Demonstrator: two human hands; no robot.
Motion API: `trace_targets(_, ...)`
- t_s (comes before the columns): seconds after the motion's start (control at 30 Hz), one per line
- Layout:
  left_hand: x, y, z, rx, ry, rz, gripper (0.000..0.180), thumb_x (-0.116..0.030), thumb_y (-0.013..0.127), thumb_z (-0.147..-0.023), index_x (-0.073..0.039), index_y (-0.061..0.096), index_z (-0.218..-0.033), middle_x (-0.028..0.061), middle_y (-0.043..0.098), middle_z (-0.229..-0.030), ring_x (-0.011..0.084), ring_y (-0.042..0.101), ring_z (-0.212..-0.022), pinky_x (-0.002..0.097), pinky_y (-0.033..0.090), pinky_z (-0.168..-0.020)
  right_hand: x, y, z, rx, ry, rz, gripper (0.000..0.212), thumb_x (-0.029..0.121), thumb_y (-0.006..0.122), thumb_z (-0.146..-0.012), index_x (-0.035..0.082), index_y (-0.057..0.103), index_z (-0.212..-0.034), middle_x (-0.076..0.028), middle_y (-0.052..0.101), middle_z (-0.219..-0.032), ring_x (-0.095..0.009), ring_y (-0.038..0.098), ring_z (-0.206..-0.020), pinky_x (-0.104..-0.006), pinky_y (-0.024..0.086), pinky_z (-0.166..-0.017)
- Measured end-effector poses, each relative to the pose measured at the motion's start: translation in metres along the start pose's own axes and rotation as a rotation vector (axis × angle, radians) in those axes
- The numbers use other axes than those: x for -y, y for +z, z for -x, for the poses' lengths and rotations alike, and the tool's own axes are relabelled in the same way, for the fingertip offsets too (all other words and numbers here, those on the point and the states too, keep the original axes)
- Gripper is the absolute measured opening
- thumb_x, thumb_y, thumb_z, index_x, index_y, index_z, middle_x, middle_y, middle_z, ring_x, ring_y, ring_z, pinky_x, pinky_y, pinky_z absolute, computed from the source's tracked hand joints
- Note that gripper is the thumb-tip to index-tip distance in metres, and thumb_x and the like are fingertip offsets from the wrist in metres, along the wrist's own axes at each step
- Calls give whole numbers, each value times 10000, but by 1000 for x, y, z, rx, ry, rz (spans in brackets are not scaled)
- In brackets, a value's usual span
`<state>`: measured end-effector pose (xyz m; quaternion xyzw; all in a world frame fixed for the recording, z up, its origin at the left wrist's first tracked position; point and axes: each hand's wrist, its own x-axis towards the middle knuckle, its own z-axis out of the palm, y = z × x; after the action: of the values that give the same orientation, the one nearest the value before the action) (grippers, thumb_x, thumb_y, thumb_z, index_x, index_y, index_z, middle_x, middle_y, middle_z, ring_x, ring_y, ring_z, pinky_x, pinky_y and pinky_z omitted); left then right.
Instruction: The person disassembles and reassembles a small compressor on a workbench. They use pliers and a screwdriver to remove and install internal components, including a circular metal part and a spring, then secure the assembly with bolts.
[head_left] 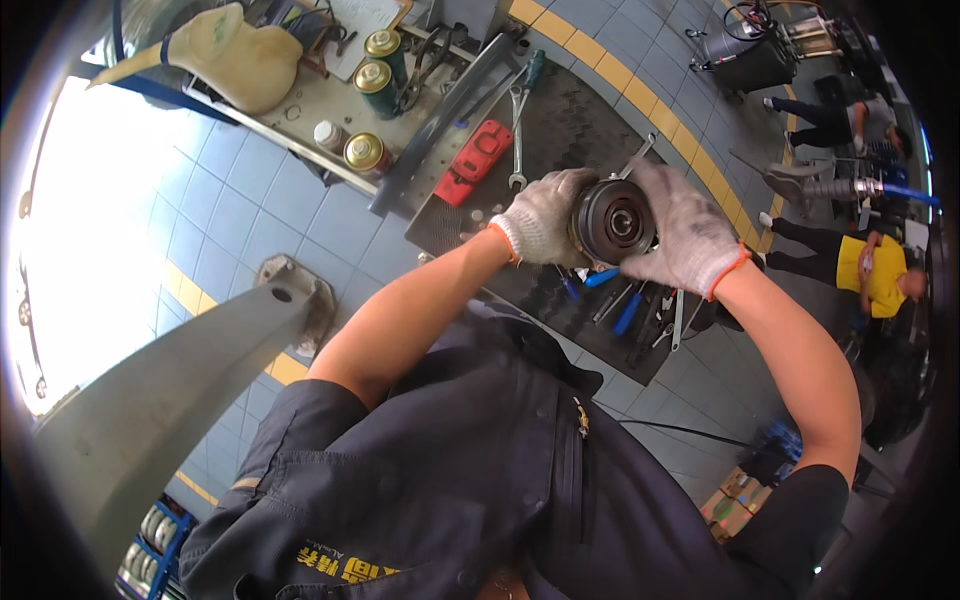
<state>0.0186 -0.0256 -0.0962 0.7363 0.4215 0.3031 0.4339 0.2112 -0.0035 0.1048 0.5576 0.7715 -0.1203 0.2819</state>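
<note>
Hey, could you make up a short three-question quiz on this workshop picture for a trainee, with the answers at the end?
1. True or false: the left hand and the right hand are both gloved.
2. Where is the round black part?
A) lying on the floor
B) between the two hands
C) inside a cardboard box
3. What colour is the chunky object lying beside the wrench nearest the left hand?

Key:
1: true.
2: B.
3: red.
</note>
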Motion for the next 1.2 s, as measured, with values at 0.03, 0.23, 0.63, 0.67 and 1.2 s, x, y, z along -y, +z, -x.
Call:
trace_targets(0.03,-1,-1,0,-9,0,0,1288,-419,1105,-615,-54,493,-1688,260,657,-1588,472,633,-1505,542,545,-1267,-3,8,-1,-98,-183,40,1268,422,1046,-782,195,358,-1823,-275,497,-1712,-496,609,-1535,-548,569,-1261)
trace_targets(0.23,-4,-3,-1,-19,-28,-14,1296,-429,1097,-620,-22,484,-1687,279,663,-1575,477,639,-1494,531,550,-1262,-17,40,-23,-96,-343,33,1161,278,1043,-778,247,461,-1781,-226,535,-1630,-478,642,-1469,-550,610,-1205)
trace_targets(0.63,-7,-6,-3,-24,5,-1,1239,-472,1102,-624,-42,550,-1647,263,688,-1557,462,658,-1478,527,548,-1261,4,-6,-44,374,219,-93,694,542,777,-1022,108,642,-1546,-280,756,-1402,-411,782,-1272,-474,658,-1060)
trace_targets(0.67,-8,-6,-2,-31,-24,8,1233,-471,1102,-628,-43,553,-1645,262,690,-1551,461,658,-1477,527,548,-1259,7,-12,-36,326,119,13,938,690,753,-977,-7,585,-1582,-319,779,-1360,-430,788,-1290,-489,637,-1092)
trace_targets(1.2,-6,-8,-2,-25,12,41,1248,-451,1116,-609,-31,548,-1638,275,689,-1530,483,656,-1455,551,548,-1242,5,14,-5,-24,-85,9,1405,537,1059,-758,156,264,-1852,-265,537,-1660,-474,659,-1485,-573,594,-1221)
